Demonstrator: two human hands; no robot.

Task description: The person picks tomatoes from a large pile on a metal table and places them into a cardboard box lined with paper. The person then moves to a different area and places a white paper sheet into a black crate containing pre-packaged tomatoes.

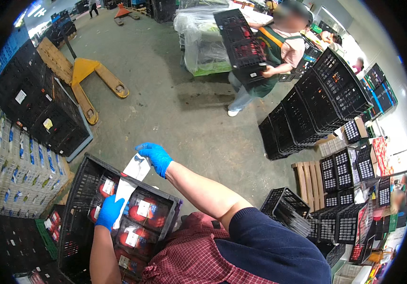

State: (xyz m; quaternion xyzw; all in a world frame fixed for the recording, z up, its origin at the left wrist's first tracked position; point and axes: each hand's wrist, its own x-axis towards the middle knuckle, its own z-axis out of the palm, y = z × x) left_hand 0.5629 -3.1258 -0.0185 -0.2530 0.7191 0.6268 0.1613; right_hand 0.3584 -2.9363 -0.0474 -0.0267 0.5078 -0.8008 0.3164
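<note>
A white paper strip [124,190] stretches between my hands over a black plastic crate [75,198]. My right hand [155,158], in a blue glove, grips its upper end just beyond the crate's far rim. The lower part of the strip is in my left hand [110,212], also gloved in blue, over the crate's inside. Clear plastic packs [146,213] of round red produce lie in the crate, each visible one bearing a white printed label [131,239]. My left hand and forearm hide some of the packs.
A yellow pallet jack [84,71] stands ahead left, near stacked black crates [43,99]. Tall nested crates [296,117] and a wooden pallet [309,184] are to the right. A co-worker [278,53] carries a black crate [240,42] beside a plastic-wrapped load [203,39].
</note>
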